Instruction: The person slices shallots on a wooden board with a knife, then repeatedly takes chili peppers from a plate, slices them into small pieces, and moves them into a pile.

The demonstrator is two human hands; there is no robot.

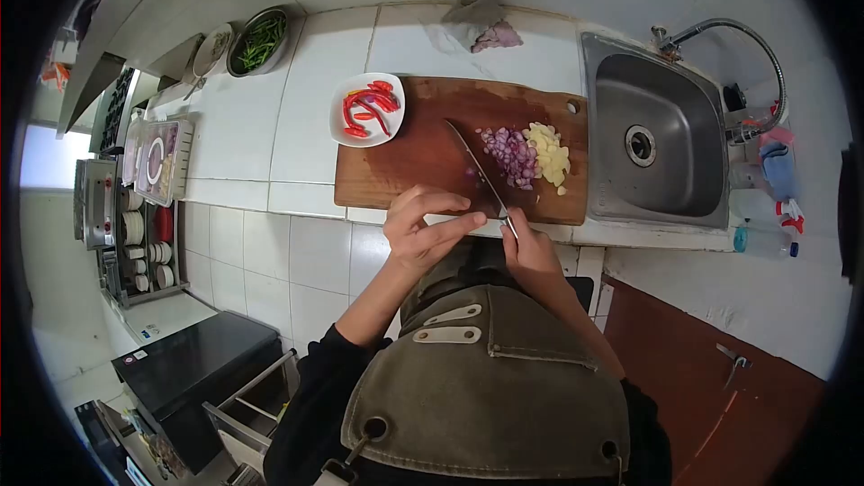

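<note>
My right hand (525, 247) is closed round the handle of a knife (480, 171), whose blade slants up and left over the wooden cutting board (405, 171). Beside the handle, my left hand (435, 227) has its fingers apart and holds nothing. Chopped purple shallots (513, 158) lie on the board just right of the blade, touching a pile of pale yellow chopped pieces (548, 153). A white bowl (337, 117) with red chillies (368, 108) overlaps the board's upper left corner.
A steel sink (612, 180) with a tap (742, 130) is at the right, bottles (751, 205) beyond it. A metal bowl of green chillies (259, 41) stands upper left, near a plastic container (164, 162). A plastic bag (477, 22) lies behind the board.
</note>
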